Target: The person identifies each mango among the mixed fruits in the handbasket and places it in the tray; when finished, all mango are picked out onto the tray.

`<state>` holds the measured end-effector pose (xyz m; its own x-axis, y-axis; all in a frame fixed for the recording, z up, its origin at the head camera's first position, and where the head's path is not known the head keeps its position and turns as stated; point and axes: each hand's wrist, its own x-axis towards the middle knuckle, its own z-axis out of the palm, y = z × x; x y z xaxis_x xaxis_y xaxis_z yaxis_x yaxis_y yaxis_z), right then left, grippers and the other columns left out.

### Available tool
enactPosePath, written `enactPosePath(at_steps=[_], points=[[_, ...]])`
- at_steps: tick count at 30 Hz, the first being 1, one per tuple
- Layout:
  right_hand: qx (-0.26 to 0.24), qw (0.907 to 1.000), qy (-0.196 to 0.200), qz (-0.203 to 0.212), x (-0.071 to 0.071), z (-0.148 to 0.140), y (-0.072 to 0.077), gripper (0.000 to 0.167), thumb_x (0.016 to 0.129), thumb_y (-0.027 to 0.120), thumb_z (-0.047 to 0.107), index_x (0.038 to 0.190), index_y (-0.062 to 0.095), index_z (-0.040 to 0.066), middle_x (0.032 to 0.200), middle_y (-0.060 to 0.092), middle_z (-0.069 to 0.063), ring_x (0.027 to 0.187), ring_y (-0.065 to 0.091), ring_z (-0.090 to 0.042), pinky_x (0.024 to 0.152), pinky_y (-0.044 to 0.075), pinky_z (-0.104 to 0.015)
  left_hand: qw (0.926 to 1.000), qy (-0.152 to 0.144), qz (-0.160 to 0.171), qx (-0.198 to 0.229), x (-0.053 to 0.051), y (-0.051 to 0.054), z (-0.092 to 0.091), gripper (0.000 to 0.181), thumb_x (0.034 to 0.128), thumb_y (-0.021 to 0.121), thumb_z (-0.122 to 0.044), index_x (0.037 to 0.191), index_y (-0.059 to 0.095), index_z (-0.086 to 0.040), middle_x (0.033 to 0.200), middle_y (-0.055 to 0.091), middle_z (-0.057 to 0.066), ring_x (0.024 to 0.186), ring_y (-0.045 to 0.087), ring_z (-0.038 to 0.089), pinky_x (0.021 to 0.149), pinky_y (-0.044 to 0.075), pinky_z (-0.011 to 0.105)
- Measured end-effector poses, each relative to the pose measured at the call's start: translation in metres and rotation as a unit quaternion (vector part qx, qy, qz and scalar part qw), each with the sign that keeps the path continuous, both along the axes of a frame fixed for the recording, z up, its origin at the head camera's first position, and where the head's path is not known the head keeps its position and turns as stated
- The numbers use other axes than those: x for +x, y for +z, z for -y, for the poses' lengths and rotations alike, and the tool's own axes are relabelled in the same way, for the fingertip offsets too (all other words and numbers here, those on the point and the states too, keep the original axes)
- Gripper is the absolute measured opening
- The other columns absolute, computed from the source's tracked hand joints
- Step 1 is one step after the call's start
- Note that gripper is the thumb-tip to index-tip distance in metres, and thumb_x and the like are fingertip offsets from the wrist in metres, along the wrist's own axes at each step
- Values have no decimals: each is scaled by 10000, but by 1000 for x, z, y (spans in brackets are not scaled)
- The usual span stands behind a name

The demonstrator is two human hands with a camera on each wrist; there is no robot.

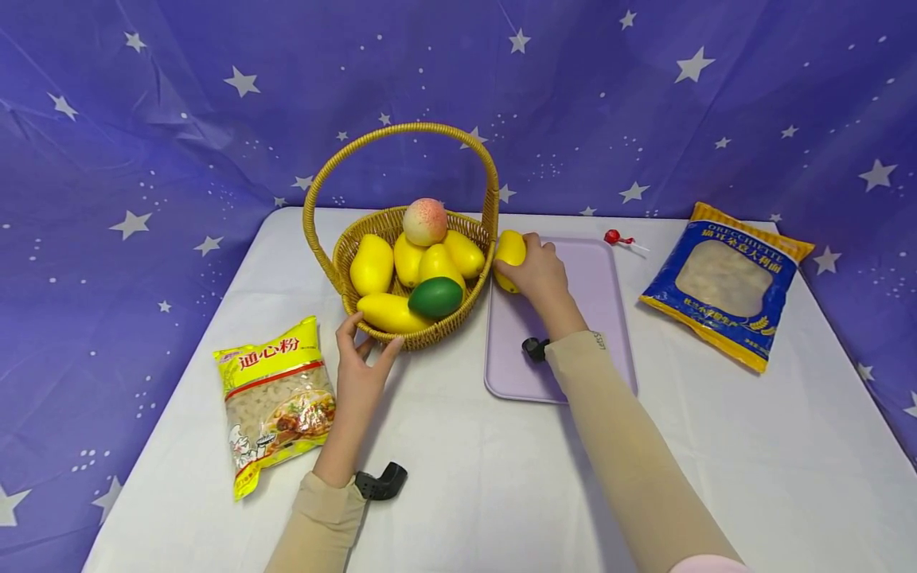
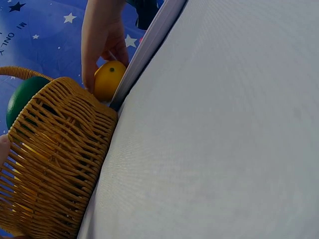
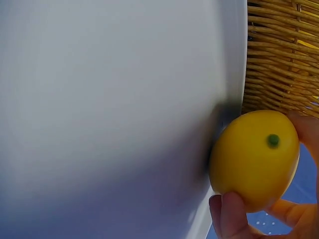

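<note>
A wicker basket (image 1: 430, 334) holds several yellow fruits, a green one (image 1: 435, 297) and a peach (image 1: 425, 221). The right hand (image 1: 539, 274) grips a yellow fruit (image 1: 511, 248) over the left edge of the purple tray (image 1: 595, 318), close beside the basket. In the right wrist view, thumb and fingers lie round this fruit (image 3: 254, 159), its green stem spot facing the camera. The left hand (image 1: 358, 374) touches the basket's front rim with its fingers and thumb spread; in the left wrist view only a fingertip shows at the basket's side (image 2: 65, 144).
A yellow pasta bag (image 1: 279, 398) lies left of the left hand. Right of the tray are a red lollipop (image 1: 612, 237) and a blue pasta bag (image 1: 723, 282). A starry purple cloth (image 1: 573, 103) hangs behind the white table (image 1: 458, 477).
</note>
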<state>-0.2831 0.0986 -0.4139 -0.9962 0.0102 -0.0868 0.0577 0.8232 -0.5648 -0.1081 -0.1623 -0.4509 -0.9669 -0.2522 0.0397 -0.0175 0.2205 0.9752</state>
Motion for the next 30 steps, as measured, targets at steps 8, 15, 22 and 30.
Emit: enactPosePath(at_steps=[8, 15, 22, 30], points=[[-72, 10000, -18, -52, 0, 0, -2, 808, 814, 647, 545, 1417, 385, 75, 1201, 451, -227, 957, 550, -385, 815, 479, -490, 9999, 21, -96, 72, 0, -1, 0, 718, 890, 699, -373, 1444, 262, -240, 1527, 193, 58, 1284, 423, 326, 957, 454, 443], [-217, 9998, -38, -29, 2, -6, -5, 871, 799, 647, 609, 1439, 369, 86, 1254, 447, -231, 1016, 539, -405, 859, 464, -520, 9999, -21, -69, 80, 0, -2, 0, 720, 892, 693, -380, 1451, 258, -250, 1539, 176, 44, 1293, 416, 321, 955, 455, 450], [-139, 9999, 83, -33, 11, -12, 2, 888, 823, 638, 600, 1463, 348, 57, 1325, 433, -260, 1088, 522, -447, 926, 435, -556, 9999, 5, -116, 47, 0, -2, 0, 710, 892, 696, -373, 1445, 265, -258, 1535, 187, 40, 1279, 429, 322, 946, 460, 447], [-200, 9991, 217, -317, 24, -18, 22, 771, 863, 642, 502, 1438, 387, 56, 1282, 494, -224, 1082, 544, -374, 900, 440, -529, 9999, 8, -165, 34, 0, -3, 0, 709, 892, 694, -382, 1440, 265, -246, 1527, 196, 45, 1269, 439, 319, 937, 466, 434]])
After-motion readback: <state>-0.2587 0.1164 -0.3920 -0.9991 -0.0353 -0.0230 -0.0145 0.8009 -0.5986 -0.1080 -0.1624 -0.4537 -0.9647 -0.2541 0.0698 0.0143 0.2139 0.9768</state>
